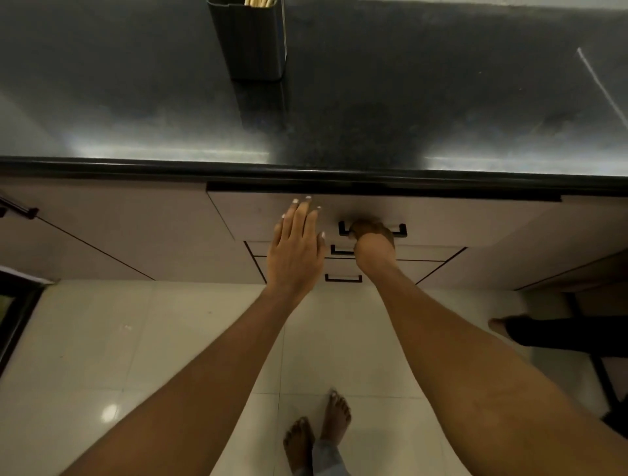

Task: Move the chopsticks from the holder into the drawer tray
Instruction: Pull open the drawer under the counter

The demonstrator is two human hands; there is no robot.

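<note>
A tall dark holder (253, 44) stands upright at the back of the black countertop, and pale chopstick ends (260, 2) show at its mouth, cut off by the frame's top edge. Below the counter edge, the top drawer front (265, 217) stands out a little from the cabinet. My right hand (372, 238) grips the drawer's black bar handle (399, 229). My left hand (295, 248) lies flat with straight fingers against the drawer front, left of the handle. The drawer's inside and any tray are hidden.
Two more drawers with black handles (343, 278) sit under the top one. The glossy black countertop (441, 102) spreads wide on both sides of the holder. Another person's foot (499, 326) stands on the pale tiled floor at the right, beside dark furniture legs.
</note>
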